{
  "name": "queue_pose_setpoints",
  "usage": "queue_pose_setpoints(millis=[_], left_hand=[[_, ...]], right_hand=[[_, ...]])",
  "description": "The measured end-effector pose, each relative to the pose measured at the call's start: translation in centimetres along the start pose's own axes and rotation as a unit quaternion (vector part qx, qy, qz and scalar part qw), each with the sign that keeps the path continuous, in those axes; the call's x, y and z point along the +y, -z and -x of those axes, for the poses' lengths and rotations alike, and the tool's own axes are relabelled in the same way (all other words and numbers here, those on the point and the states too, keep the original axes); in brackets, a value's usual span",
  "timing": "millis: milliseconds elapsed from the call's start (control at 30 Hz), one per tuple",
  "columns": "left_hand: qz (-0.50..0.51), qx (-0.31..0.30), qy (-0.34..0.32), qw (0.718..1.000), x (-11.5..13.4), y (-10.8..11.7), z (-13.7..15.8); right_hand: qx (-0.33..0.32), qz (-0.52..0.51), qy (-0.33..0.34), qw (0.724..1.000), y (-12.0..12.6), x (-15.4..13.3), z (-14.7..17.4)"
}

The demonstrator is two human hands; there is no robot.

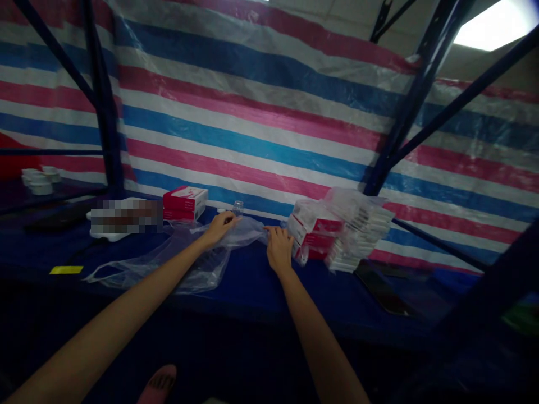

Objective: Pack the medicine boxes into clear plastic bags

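A clear plastic bag (189, 275) lies crumpled on the dark blue tabletop, one part of it stretched between my two hands. My left hand (219, 229) is closed, its curled fingers gripping the bag near a small clear glass or jar (238, 207). At the other end of the stretched part, my right hand (279, 247) pinches the plastic with thumb and finger. Just right of that hand stand red-and-white boxes (322, 224) partly wrapped in plastic. Against them leans a stack of white flat packs (357, 233), also covered in clear plastic.
Two red-and-white boxes (185, 203) sit behind the bag. Farther left are a white tray (113, 233) with blurred contents, a yellow strip (66, 270) and white tubs (40, 180). A dark phone (385, 289) lies right. Blue rack posts (400, 129) stand before a striped sheet (252, 118).
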State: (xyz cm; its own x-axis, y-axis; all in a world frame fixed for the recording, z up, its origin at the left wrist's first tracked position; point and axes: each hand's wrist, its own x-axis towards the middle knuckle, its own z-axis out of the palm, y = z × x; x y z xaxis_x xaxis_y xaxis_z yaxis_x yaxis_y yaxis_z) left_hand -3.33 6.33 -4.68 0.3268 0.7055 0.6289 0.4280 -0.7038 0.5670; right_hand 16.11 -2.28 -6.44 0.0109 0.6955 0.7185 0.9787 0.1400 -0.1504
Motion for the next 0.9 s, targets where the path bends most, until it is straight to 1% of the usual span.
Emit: queue_pose_setpoints(millis=[100, 167, 267, 333, 367, 400, 467, 500, 567, 633, 667, 733, 800, 833, 900], left_hand=[[0.001, 0.027, -0.001, 1.000, 0.3, 0.2, 0.2], [-0.049, 0.061, 0.021, 0.997, 0.5, 0.5, 0.5], [-0.156, 0.140, 0.079, 0.975, 0.7, 1.3, 0.8], [-0.199, 0.187, 0.094, 0.957, 0.9, 1.6, 0.9], [-0.208, 0.195, 0.092, 0.954, 1.0, 1.7, 0.9], [-0.210, 0.191, 0.088, 0.955, 1.1, 1.7, 0.9], [-0.206, 0.145, 0.085, 0.964, 1.2, 1.5, 0.9], [-0.202, 0.112, 0.085, 0.969, 1.2, 1.3, 0.8], [-0.193, 0.058, 0.092, 0.975, 1.2, 0.9, 0.7], [-0.179, 0.038, 0.106, 0.977, 1.0, 0.6, 0.6], [-0.169, 0.037, 0.115, 0.978, 0.8, 0.4, 0.5], [-0.148, 0.030, 0.121, 0.981, 0.5, 0.1, 0.4], [-0.146, 0.016, 0.089, 0.985, 0.1, -0.2, 0.4], [-0.154, 0.005, 0.053, 0.987, 0.0, -0.4, 0.5], [-0.177, -0.019, -0.040, 0.983, -0.3, -0.8, 0.8]], right_hand=[[0.006, -0.001, -0.012, 1.000, -0.1, 0.0, -0.2], [0.008, -0.007, -0.017, 1.000, 0.0, 0.0, -0.2], [0.034, -0.015, -0.016, 0.999, 0.3, -0.1, -0.3], [0.074, -0.017, -0.017, 0.997, 0.6, -0.1, -0.3], [0.095, -0.019, -0.018, 0.995, 0.7, -0.1, -0.3], [0.110, -0.021, -0.020, 0.993, 0.8, -0.1, -0.3], [0.111, -0.026, -0.034, 0.993, 0.9, 0.0, -0.4], [0.088, -0.026, -0.049, 0.995, 0.9, 0.0, -0.4], [0.001, -0.024, -0.082, 0.996, 0.8, -0.1, -0.3], [-0.087, -0.033, -0.101, 0.991, 0.6, -0.3, -0.2], [-0.119, -0.049, -0.104, 0.986, 0.5, -0.4, -0.2], [-0.152, -0.101, -0.108, 0.977, 0.2, -0.7, -0.2], [-0.158, -0.145, -0.122, 0.969, -0.2, -0.8, -0.4], [-0.149, -0.155, -0.135, 0.967, -0.5, -0.7, -0.5], [-0.106, -0.160, -0.173, 0.966, -1.1, -0.2, -0.8]])
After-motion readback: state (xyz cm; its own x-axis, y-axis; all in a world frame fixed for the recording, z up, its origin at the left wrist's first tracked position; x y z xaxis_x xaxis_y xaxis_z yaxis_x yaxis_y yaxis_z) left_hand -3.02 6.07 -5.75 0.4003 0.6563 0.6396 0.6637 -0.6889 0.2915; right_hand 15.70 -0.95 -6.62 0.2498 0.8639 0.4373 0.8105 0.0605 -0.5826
